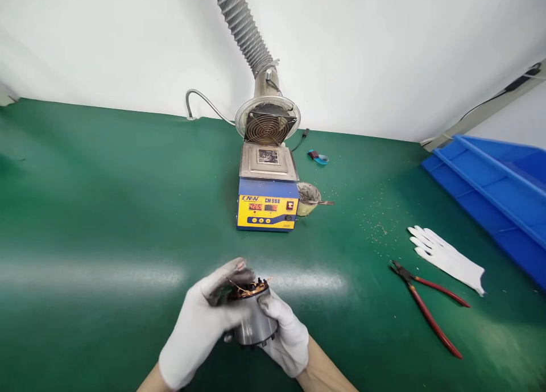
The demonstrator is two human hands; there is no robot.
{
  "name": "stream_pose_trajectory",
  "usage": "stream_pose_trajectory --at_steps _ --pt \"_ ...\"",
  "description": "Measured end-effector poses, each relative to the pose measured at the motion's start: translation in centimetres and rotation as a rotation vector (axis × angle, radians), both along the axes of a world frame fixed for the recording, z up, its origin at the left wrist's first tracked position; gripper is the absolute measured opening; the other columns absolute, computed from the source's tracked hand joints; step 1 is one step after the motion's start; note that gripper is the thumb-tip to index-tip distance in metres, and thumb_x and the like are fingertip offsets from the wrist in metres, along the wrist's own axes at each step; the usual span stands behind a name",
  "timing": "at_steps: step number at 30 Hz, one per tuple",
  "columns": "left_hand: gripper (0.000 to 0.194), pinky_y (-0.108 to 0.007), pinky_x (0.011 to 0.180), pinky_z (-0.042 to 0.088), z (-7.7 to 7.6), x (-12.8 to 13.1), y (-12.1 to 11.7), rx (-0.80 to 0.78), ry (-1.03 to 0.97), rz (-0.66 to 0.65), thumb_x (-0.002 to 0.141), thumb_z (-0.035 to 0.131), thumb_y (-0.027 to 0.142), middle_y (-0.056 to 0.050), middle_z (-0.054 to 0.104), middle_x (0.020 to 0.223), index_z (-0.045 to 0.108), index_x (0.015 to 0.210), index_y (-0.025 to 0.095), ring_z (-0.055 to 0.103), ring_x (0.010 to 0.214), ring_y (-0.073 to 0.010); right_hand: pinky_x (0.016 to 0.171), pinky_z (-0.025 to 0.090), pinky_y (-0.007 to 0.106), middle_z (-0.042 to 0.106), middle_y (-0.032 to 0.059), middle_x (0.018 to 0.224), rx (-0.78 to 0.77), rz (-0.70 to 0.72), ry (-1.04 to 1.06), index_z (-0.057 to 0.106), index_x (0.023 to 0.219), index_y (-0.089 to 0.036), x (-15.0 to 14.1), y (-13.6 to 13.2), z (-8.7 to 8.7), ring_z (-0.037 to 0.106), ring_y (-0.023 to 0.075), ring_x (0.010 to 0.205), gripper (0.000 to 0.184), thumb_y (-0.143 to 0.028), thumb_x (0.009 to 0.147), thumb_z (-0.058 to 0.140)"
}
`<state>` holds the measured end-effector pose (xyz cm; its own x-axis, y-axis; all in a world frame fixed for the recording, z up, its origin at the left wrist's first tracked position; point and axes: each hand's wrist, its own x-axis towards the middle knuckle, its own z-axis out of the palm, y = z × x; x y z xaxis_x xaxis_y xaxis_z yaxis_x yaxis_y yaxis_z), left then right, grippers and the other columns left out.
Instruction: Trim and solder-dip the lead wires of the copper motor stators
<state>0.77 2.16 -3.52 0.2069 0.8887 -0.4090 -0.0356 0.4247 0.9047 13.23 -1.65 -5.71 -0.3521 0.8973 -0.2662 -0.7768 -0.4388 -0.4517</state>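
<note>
A grey cylindrical motor stator (257, 322) with copper windings and black end pieces is tilted above the green table. My right hand (288, 335), in a white glove, grips it from the right and below, with the thumb on its side. My left hand (202, 306), also gloved, curls round the stator's left side near the top. Its thumb is blurred by motion across the metal, and the fingertips of the glove are dark with grime. A thin copper wire end (235, 285) sticks out near the left fingers. Some left fingers are hidden behind the stator.
A blue and yellow solder pot (267, 210) stands ahead, under a fume hood (268, 116) with a grey duct. Beside it is a dirty cup (307, 198). To the right lie red-handled cutters (420, 295), a white glove (447, 258) and a blue bin (490, 193).
</note>
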Motion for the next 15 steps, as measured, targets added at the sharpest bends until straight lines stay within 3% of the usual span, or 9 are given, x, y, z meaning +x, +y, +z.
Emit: stream_pose_trajectory --at_steps 1,3,5,6,8,11,13,15 --pt "0.035 -0.021 0.052 0.052 0.0 0.3 0.5 -0.026 0.000 0.087 0.057 0.075 0.032 -0.003 0.071 0.081 0.068 0.090 0.021 0.065 0.068 -0.0179 0.065 0.051 0.033 0.068 0.0074 0.086 0.015 0.022 0.004 0.059 0.103 -0.015 0.0 0.0 -0.1 0.064 0.0208 0.073 0.040 -0.034 0.069 0.067" --pt "0.026 -0.017 0.043 0.047 -0.2 0.3 1.6 -0.045 -0.057 0.274 0.064 0.071 0.040 0.000 0.067 0.063 0.067 0.078 0.019 0.060 0.053 -0.0121 0.061 0.051 0.033 0.068 0.0091 0.084 0.027 0.050 0.027 0.059 0.102 -0.012 0.1 -0.1 -0.3 0.064 0.0210 0.068 0.043 -0.036 0.066 0.067" --pt "0.028 -0.015 0.053 0.050 -0.6 -0.2 2.2 -0.019 -0.197 0.475 0.059 0.076 0.040 0.005 0.061 0.054 0.065 0.073 0.019 0.059 0.053 -0.0099 0.063 0.050 0.032 0.067 0.0105 0.088 0.004 0.044 0.083 0.061 0.100 -0.010 0.3 -0.2 -0.4 0.064 0.0206 0.070 0.045 -0.039 0.066 0.065" --pt "0.028 -0.016 0.064 0.052 -0.9 -0.6 2.1 0.001 -0.248 0.497 0.060 0.076 0.039 0.004 0.063 0.057 0.065 0.076 0.019 0.062 0.061 -0.0103 0.064 0.049 0.032 0.067 0.0107 0.090 -0.021 0.037 0.120 0.062 0.100 -0.010 0.4 -0.2 -0.4 0.064 0.0204 0.072 0.045 -0.042 0.068 0.062" --pt "0.037 -0.018 0.075 0.052 -1.4 -1.2 1.4 0.010 -0.249 0.338 0.057 0.078 0.031 0.000 0.070 0.077 0.066 0.090 0.021 0.065 0.079 -0.0140 0.069 0.049 0.032 0.067 0.0110 0.094 -0.088 0.035 0.184 0.062 0.101 -0.010 0.7 -0.3 -0.4 0.063 0.0207 0.078 0.049 -0.049 0.072 0.056" --pt "0.083 -0.025 0.071 0.054 -1.5 -1.2 -0.5 0.014 -0.121 -0.135 0.041 0.079 0.009 -0.006 0.066 0.109 0.055 0.119 0.027 0.065 0.090 -0.0228 0.079 0.046 0.040 0.066 0.0122 0.095 -0.196 0.053 0.185 0.061 0.102 -0.010 0.9 -0.2 -0.5 0.061 0.0247 0.088 0.058 -0.059 0.071 0.053" --pt "0.090 -0.029 0.067 0.055 -1.0 -0.6 -1.4 0.043 -0.086 -0.233 0.036 0.078 0.005 -0.006 0.066 0.107 0.055 0.120 0.028 0.065 0.085 -0.0256 0.084 0.044 0.041 0.067 0.0097 0.096 -0.237 -0.001 0.158 0.061 0.100 -0.015 0.8 -0.2 -0.7 0.060 0.0249 0.094 0.054 -0.059 0.069 0.056" --pt "0.077 -0.029 0.059 0.054 -0.2 0.1 -1.3 0.043 -0.088 -0.207 0.035 0.079 0.010 -0.006 0.069 0.097 0.063 0.109 0.025 0.065 0.078 -0.0255 0.083 0.045 0.038 0.067 0.0074 0.094 -0.242 -0.026 0.142 0.061 0.097 -0.017 0.7 -0.2 -1.0 0.061 0.0232 0.093 0.049 -0.057 0.070 0.056"
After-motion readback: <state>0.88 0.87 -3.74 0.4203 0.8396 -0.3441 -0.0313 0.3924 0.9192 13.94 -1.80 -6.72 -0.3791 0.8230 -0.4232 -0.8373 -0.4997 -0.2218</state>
